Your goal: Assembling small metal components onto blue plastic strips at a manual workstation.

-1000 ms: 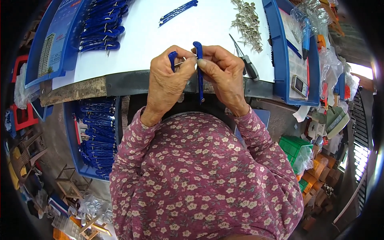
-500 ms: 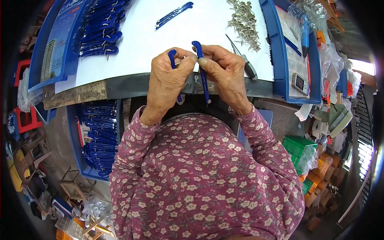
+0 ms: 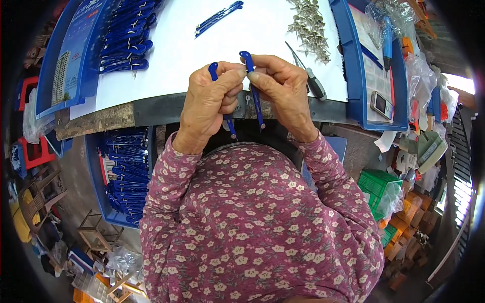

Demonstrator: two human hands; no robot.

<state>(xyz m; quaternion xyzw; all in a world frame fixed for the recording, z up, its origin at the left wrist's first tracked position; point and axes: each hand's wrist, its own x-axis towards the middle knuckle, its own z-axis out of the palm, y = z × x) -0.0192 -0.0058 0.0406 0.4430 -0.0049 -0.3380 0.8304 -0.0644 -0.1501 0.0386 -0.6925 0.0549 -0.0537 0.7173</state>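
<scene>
My left hand (image 3: 206,103) is closed around a slim blue rod (image 3: 213,70) with a rounded head. The rod's lower end comes out beneath my fingers, and its middle is hidden in my grip. Between thumb and fingers, my right hand (image 3: 289,98) pinches a similar blue rod (image 3: 257,103), which stands nearly upright with its bent head at the top. Both sets of fingertips meet over the table edge, close to the right rod's upper part. Whether something small is held between the fingertips cannot be made out.
Beyond my hands, a few blue rods (image 3: 218,19) lie on the white tabletop (image 3: 177,65). A pile of silver flat-headed pins (image 3: 309,29) and a grey-handled tool (image 3: 315,83) are at right. Blue trays (image 3: 357,96) flank the table; a blue bin (image 3: 96,189) full of rods stands lower left.
Both rods have shifted slightly left. My left hand has turned a little, so more of its rod's lower end shows below the fingers.
</scene>
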